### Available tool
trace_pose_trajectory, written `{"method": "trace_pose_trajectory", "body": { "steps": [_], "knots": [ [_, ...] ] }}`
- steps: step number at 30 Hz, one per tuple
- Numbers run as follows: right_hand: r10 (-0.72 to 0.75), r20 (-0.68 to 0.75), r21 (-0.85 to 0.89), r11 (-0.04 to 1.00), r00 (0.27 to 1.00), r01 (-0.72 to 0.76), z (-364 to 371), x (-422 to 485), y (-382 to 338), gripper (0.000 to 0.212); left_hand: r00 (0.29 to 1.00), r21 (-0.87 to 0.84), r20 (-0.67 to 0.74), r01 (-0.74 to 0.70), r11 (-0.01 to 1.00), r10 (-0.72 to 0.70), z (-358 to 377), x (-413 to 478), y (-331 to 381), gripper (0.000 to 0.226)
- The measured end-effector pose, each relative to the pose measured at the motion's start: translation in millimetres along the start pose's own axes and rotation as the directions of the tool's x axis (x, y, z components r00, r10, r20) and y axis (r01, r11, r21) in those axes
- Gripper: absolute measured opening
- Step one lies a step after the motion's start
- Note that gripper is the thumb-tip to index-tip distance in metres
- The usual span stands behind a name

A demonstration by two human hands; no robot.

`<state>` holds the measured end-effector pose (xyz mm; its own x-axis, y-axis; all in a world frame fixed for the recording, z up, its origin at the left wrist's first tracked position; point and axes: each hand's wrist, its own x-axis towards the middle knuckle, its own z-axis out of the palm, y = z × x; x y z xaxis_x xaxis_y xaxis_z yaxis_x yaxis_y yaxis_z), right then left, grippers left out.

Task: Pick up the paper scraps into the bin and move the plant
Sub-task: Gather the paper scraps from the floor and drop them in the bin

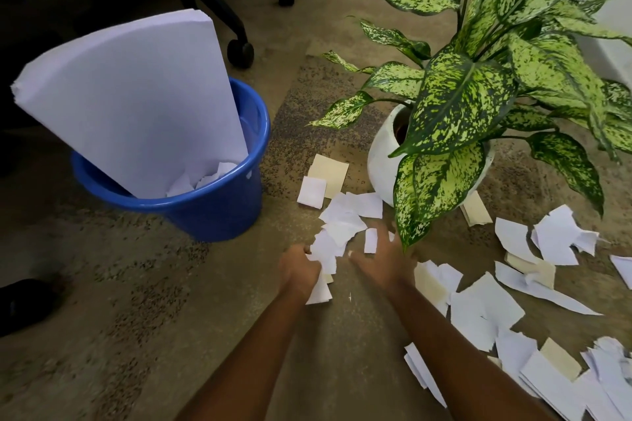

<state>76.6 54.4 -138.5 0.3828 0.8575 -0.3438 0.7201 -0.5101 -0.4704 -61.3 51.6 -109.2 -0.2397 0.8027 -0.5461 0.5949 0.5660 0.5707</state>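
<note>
White and cream paper scraps (345, 222) lie scattered on the floor in front of and to the right of a plant with speckled green leaves in a white pot (381, 161). My left hand (297, 270) is closed around a bunch of scraps at the near edge of the pile. My right hand (383, 260) rests flat with fingers spread beside that pile, under a drooping leaf. A blue bin (219, 208) stands to the left, holding a thick stack of white sheets (130, 102) and a few scraps.
More scraps (513, 318) cover the floor at the right and lower right. Office chair wheels (241, 53) stand behind the bin. A dark shoe (24, 304) is at the left edge. A white wall or cabinet (612, 10) is behind the plant.
</note>
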Motion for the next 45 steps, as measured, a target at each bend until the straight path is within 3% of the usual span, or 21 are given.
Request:
{"method": "trace_pose_trajectory", "body": {
  "steps": [5, 8, 12, 15, 17, 22, 25, 27, 31, 33, 36, 39, 42, 45],
  "knots": [
    [-0.107, 0.264, 0.021, 0.994, 0.959, 0.105, -26.8, -6.1, -39.2, 0.094, 1.000, 0.009, 0.020, 0.008, 1.000, -0.008, -19.3, 9.1, -15.0, 0.040],
    [-0.121, 0.345, -0.136, 0.975, 0.931, 0.177, -21.1, -4.2, -57.1, 0.094, 0.999, 0.015, 0.030, -0.012, 1.000, 0.012, -23.9, 12.5, -16.8, 0.037],
    [-0.124, 0.365, -0.281, 0.930, 0.923, 0.237, 4.4, -1.9, -64.7, 0.089, 0.999, -0.025, 0.014, -0.047, 0.999, 0.048, -23.2, 14.3, -18.0, 0.034],
    [-0.188, 0.287, -0.341, 0.896, 0.939, 0.284, 14.1, -7.8, -64.5, 0.078, 1.000, -0.065, 0.004, -0.021, 0.998, 0.021, -22.8, 11.3, -21.4, 0.033],
    [-0.222, 0.249, -0.351, 0.887, 0.943, 0.301, 14.5, -9.1, -62.0, 0.069, 1.000, -0.081, 0.015, 0.002, 0.997, 0.000, -24.6, 8.1, -22.2, 0.034],
    [-0.254, 0.309, -0.363, 0.859, 0.916, 0.360, 12.1, -16.8, -57.3, 0.058, 0.999, -0.071, 0.037, 0.013, 0.997, -0.010, -31.7, 2.3, -24.0, 0.037],
    [-0.225, 0.318, -0.249, 0.918, 0.921, 0.310, 9.9, -29.6, -55.2, 0.050, 0.998, -0.066, 0.052, 0.049, 0.997, -0.045, -37.4, -3.0, -29.5, 0.038],
    [-0.192, 0.327, -0.134, 0.960, 0.925, 0.247, 7.6, -43.2, -53.5, 0.033, 0.998, -0.090, 0.047, 0.037, 0.995, -0.033, -40.7, -7.0, -34.5, 0.034],
    [-0.145, 0.242, 0.224, 0.970, 0.959, 0.091, 5.7, -70.6, -58.6, 0.004, 0.999, -0.202, -0.045, -0.039, 0.979, 0.030, -46.9, -22.2, -34.3, 0.031],
    [-0.148, 0.198, 0.386, 0.920, 0.969, 0.062, -1.5, -78.4, -69.5, 0.021, 0.985, -0.260, -0.155, -0.108, 0.959, 0.069, -52.1, -33.1, -25.5, 0.031],
    [-0.214, 0.083, 0.546, 0.827, 0.973, 0.135, -22.8, -87.1, -95.9, 0.028, 0.916, -0.245, -0.365, -0.268, 0.932, 0.168, -65.6, -54.3, -4.6, 0.027],
    [-0.352, -0.095, 0.597, 0.728, 0.931, 0.337, -47.8, -99.5, -130.9, 0.031, 0.822, -0.210, -0.502, -0.417, 0.885, 0.268, -84.3, -73.2, 17.1, 0.022],
    [-0.441, -0.187, 0.611, 0.648, 0.878, 0.456, -67.0, -108.6, -165.5, 0.028, 0.755, -0.269, -0.596, -0.509, 0.817, 0.274, -112.1, -84.0, 37.3, 0.020],
    [-0.475, -0.194, 0.619, 0.619, 0.858, 0.483, -81.7, -112.3, -201.7, 0.029, 0.720, -0.300, -0.649, -0.538, 0.788, 0.244, -144.9, -82.8, 51.3, 0.024]
  ]
}}
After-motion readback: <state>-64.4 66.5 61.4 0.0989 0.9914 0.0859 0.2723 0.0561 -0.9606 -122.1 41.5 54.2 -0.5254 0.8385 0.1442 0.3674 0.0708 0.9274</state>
